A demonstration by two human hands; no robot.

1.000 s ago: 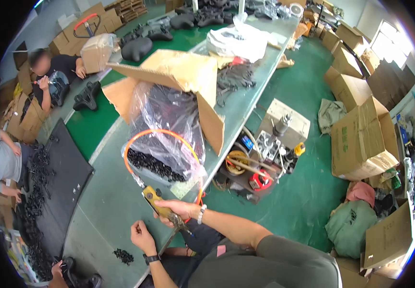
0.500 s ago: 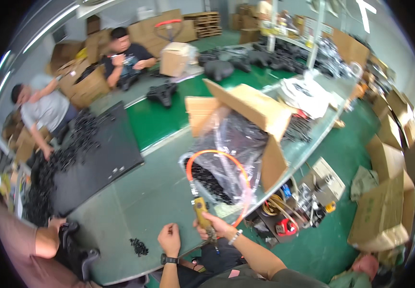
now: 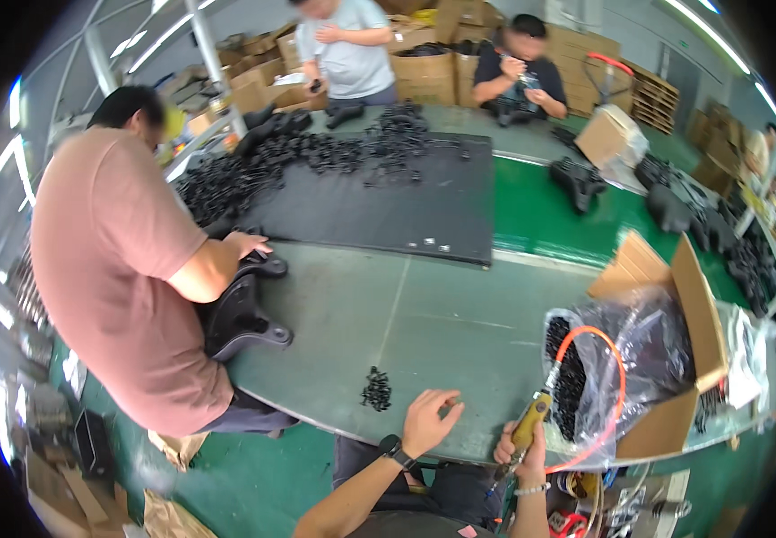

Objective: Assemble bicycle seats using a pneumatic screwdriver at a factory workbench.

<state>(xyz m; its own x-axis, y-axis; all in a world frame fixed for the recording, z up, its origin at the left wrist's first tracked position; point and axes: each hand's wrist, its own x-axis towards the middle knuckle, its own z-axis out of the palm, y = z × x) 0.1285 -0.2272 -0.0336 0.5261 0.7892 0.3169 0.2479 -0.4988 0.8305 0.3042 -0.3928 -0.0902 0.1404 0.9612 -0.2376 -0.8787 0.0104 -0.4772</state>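
Observation:
My right hand [image 3: 524, 450] is wrapped round a yellow pneumatic screwdriver [image 3: 529, 421], held slanting at the table's near edge. An orange air hose [image 3: 623, 377] loops from its upper end. My left hand [image 3: 431, 421] rests over the near edge of the table with its fingers apart and nothing visible in them. Just left of it lies a small pile of black screw-like parts [image 3: 375, 391]. Right of the screwdriver, many small black parts [image 3: 570, 377] fill a clear plastic bag [image 3: 643, 332] in an open cardboard box [image 3: 703, 309].
At the left a person in a pink shirt [image 3: 114, 269] handles a black saddle-shaped part [image 3: 242, 314]. A black mat [image 3: 361, 206] bears heaped black parts [image 3: 307, 152]. Two people [image 3: 356, 49] [image 3: 518, 81] are across the table. A black moulded part [image 3: 576, 184] lies on the green surface [image 3: 540, 215].
My view has swung left, so the table and box now appear farther right. My left hand's fingers have loosened from a curled pose. My right hand keeps hold of the screwdriver.

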